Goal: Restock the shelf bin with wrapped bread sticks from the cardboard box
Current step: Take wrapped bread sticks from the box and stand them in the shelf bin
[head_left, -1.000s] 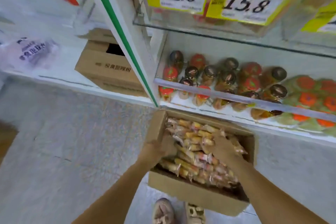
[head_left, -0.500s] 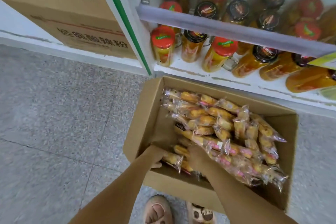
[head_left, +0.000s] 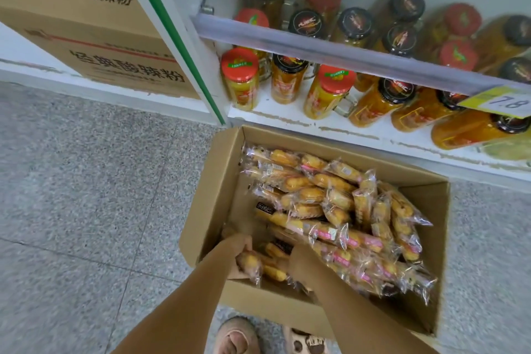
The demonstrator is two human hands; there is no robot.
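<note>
1. My left hand (head_left: 240, 247) was down in the seven o'clock corner of the cardboard box (head_left: 218, 181). Its fingers were curled round the end of one packet of the wrapped bread sticks (head_left: 316, 210).
2. My right hand (head_left: 301, 263) was dug into the pile just beside it, toward three o'clock. Packets covered its fingers, so I cannot tell whether they were spread or closed.
3. I judged the step to be gathering a handful. To do it well, I should take packets lying parallel and hold them by their bodies, not by the crimped film ends, which could slip. I should also squeeze lightly, since soft bread would likely dent, and lift straight up past the box's near wall.
4. The pile was heaped toward three o'clock, and the box's nine o'clock wall was mostly bare. Pulling from the low corner could let upper packets slide down.
5. The shelf bin was not in view, so I could not judge how full it was or how far the carry would be.
6. At twelve o'clock I could make out only jars (head_left: 327, 92) on the bottom shelf (head_left: 287, 118). Some of them were half hidden behind its rail.
7. My forearm covered part of the box's near wall.
8. The frame edge cut off a price tag (head_left: 502, 100) at two o'clock, a printed carton (head_left: 86, 37) at ten, and my slippers (head_left: 238, 336) at six.
</note>
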